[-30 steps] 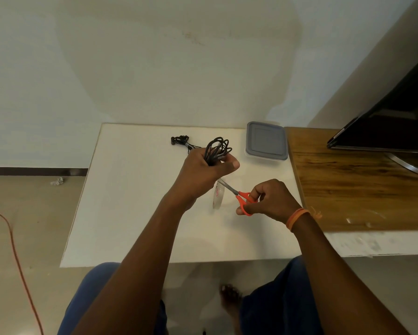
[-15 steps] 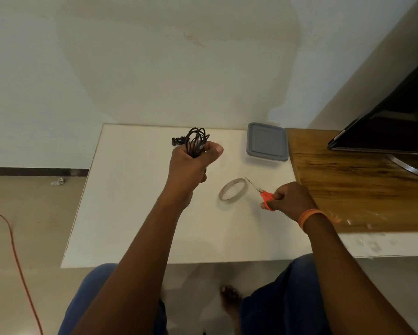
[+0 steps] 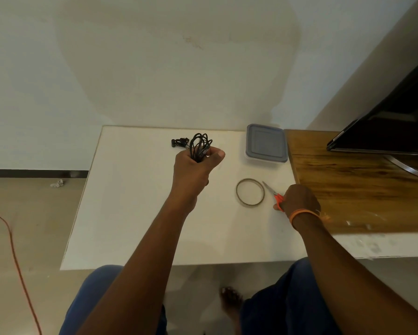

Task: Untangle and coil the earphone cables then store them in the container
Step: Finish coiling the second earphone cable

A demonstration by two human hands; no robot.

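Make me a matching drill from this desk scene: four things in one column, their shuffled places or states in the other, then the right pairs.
Things:
1. black coiled earphone cable
2. orange-handled scissors
3. thin clear tape ring
4. grey-lidded plastic container

States:
A. lying flat on the white table
B. lid on, by the wooden top
C. gripped by the left hand
D. held by the right hand

Pairs: 1-C, 2-D, 3-A, 4-B
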